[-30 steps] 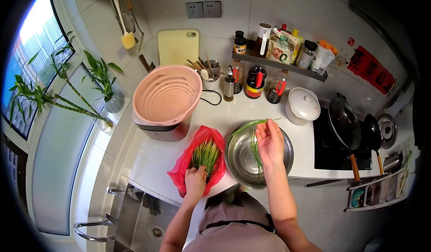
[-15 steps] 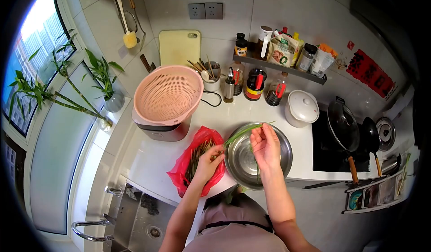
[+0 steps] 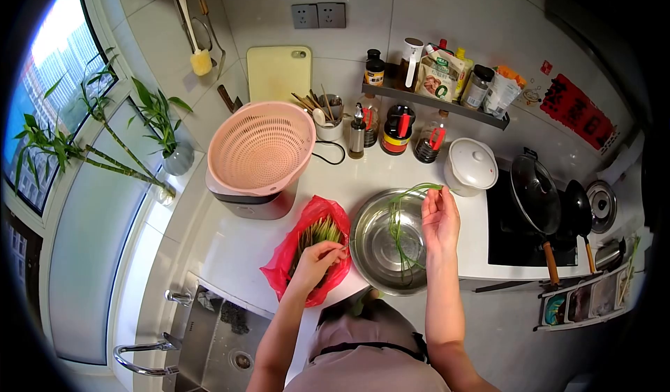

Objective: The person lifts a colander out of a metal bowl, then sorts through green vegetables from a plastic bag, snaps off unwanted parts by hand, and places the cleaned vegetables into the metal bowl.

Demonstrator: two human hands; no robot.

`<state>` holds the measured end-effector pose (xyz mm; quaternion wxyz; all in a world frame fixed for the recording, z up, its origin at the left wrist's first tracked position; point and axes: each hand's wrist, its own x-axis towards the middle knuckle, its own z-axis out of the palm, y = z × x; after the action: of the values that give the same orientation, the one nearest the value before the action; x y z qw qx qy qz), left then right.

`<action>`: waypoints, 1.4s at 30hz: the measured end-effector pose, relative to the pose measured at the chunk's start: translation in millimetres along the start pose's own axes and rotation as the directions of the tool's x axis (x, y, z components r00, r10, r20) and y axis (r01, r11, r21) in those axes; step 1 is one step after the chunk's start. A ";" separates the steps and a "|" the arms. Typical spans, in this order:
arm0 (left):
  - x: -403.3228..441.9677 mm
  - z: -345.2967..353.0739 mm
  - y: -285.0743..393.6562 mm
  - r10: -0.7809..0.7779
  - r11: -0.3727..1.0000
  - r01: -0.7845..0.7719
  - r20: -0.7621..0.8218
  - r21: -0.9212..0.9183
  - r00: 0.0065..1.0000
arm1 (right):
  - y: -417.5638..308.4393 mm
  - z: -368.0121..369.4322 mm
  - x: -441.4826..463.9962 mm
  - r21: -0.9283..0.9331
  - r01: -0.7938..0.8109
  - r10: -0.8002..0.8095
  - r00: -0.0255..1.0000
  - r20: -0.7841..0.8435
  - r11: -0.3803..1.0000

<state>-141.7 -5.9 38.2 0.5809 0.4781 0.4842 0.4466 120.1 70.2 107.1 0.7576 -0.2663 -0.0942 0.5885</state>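
Note:
My right hand (image 3: 441,217) is closed, its fingers pinching a few long, thin, chive-like green stalks (image 3: 396,224). They arch to the left and dangle into a round stainless steel bowl (image 3: 363,263) on the counter. My left hand (image 3: 317,263) is over the red plastic bag (image 3: 279,275), thumb and fingers pressed together. Whatever its fingertips may hold is too small to make out. Inside the bag lies a bundle of thin stalks (image 3: 321,231), green to brownish.
A pink colander (image 3: 262,148) rests on a grey appliance (image 3: 255,207) at the back left. The sink (image 3: 209,343) lies at front left. Bottles, a white lidded pot (image 3: 472,167) and a black stove (image 3: 502,238) with pans stand to the back and right.
My right hand has moved right with the green stalks, which now hang down into the bowl instead of stretching between the hands. My left hand has shifted slightly left and down over the bag.

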 end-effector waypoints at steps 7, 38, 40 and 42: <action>5.9 -0.1 -17.2 0.026 1.000 -0.026 -0.016 0.007 1.000 | 1.8 -4.9 -3.7 -0.039 -0.009 0.010 0.999 0.031 0.999; -25.4 -5.7 -57.2 0.218 0.837 0.014 -0.358 0.547 0.908 | -32.4 -40.8 21.1 -0.808 0.085 0.201 0.949 0.244 0.582; -27.6 -8.8 -76.4 0.270 0.714 -0.012 -0.260 0.700 0.927 | -5.8 -65.6 48.5 -0.859 0.068 0.242 0.946 0.218 0.508; -28.6 -9.1 -84.1 0.199 0.558 0.065 -0.210 0.828 0.957 | 34.4 -110.7 80.4 -0.950 0.064 0.301 0.940 0.160 0.306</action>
<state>-149.8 -45.0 -41.6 0.1963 0.6444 0.6948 0.2519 164.9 119.3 -17.4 0.3866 -0.5690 -0.5167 0.5098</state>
